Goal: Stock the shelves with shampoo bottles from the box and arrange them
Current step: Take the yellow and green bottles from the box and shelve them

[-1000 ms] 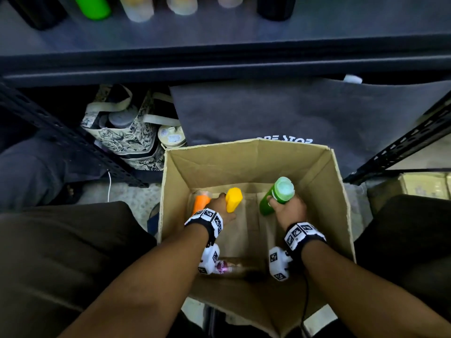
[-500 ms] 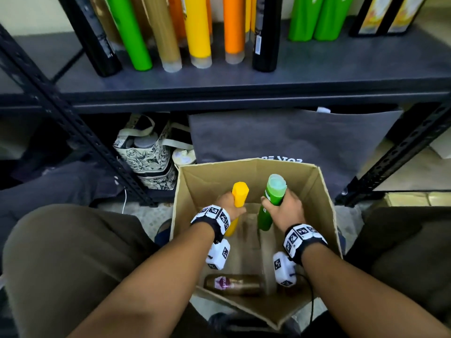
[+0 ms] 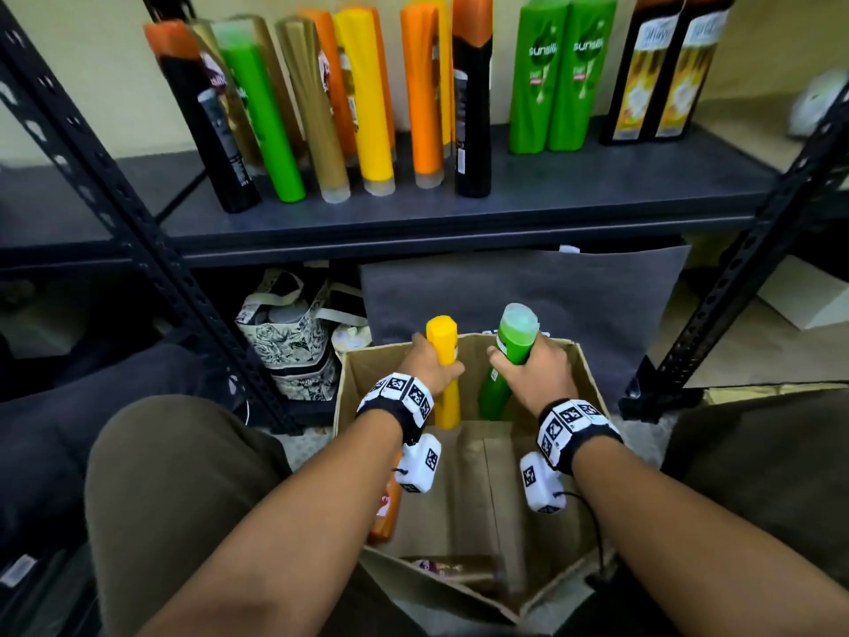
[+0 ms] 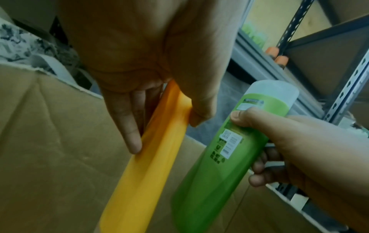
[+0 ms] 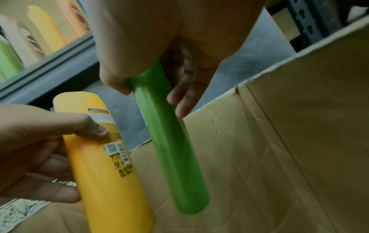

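Both bottles now risen from low in the box (image 3: 592,397), caps above its rim at frame centre; pick done, shelf (image 3: 551,200) next. Left hand (image 3: 425,365) wrapped round yellow bottle (image 3: 443,360). Right hand (image 3: 542,374) clamped on green bottle (image 3: 512,347), thumb across label. No fingers spread.

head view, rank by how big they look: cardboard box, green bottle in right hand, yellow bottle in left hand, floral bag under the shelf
1. cardboard box, clearly largest.
2. floral bag, partly hidden behind the shelf post.
3. green bottle in the right hand and yellow bottle in the left hand: they look alike, both partly covered, so unranked.
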